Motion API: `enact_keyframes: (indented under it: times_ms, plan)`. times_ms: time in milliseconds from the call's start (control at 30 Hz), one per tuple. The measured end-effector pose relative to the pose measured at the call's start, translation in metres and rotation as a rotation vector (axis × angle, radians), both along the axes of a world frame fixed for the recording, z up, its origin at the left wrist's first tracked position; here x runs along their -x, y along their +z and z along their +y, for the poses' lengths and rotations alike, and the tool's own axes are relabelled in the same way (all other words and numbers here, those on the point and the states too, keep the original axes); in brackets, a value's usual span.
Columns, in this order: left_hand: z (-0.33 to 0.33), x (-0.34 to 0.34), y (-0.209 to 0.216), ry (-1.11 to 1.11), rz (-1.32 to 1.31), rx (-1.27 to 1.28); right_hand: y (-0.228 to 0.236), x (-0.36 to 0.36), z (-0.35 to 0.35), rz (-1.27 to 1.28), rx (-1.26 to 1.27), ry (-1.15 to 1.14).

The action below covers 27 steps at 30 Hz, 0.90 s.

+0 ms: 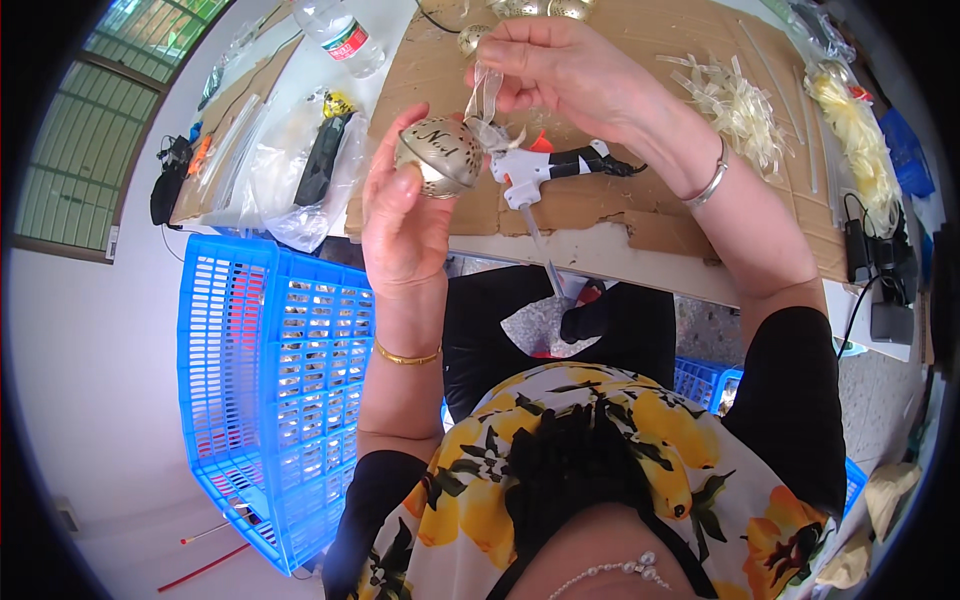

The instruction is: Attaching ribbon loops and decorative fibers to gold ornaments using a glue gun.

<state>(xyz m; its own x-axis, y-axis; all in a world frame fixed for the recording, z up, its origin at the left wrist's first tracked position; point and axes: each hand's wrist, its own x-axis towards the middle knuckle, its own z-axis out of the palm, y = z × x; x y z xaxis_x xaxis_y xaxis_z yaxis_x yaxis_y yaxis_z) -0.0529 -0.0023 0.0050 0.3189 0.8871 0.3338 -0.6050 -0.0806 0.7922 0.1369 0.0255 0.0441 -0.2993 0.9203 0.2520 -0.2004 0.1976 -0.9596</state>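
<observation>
My left hand [405,235] holds a round gold bauble [437,160] with dark lettering and small perforations, thumb on its front. From the bauble's right side rises a loop of sheer pale ribbon [485,95], with a ribbon bow [490,135] at its base. The fingers of my right hand [575,75] pinch the top of that loop. Just right of the bauble lies a white glue gun [522,172] with black tape on it. A translucent glue stick [540,245] sticks out from it past the table's near edge.
Brown cardboard [640,205] covers the table. A pile of cut ribbon bows [735,115] lies at the right, more ribbon [850,140] beyond. Other baubles [515,8] sit at the far edge. At left are a plastic bottle [340,40], plastic bags [285,180] and a tall blue crate [275,380].
</observation>
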Motion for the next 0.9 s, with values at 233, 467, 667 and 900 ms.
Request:
enact_keyframes:
  times_ms: [233,467,667,900]
  plan:
    - [-0.003,0.001,-0.008,-0.148,0.182,-0.023,0.0,-0.007,0.003,0.138,0.064,0.088]
    - [-0.014,-0.008,-0.002,-0.085,0.18,-0.113,0.037,-0.002,-0.015,0.049,0.287,0.081]
    - [-0.021,-0.01,0.003,0.025,0.287,-0.194,0.02,-0.016,-0.005,-0.143,-0.314,0.229]
    - [-0.02,-0.013,0.0,0.22,0.468,-0.331,0.032,-0.023,-0.009,-0.669,-1.34,-0.176]
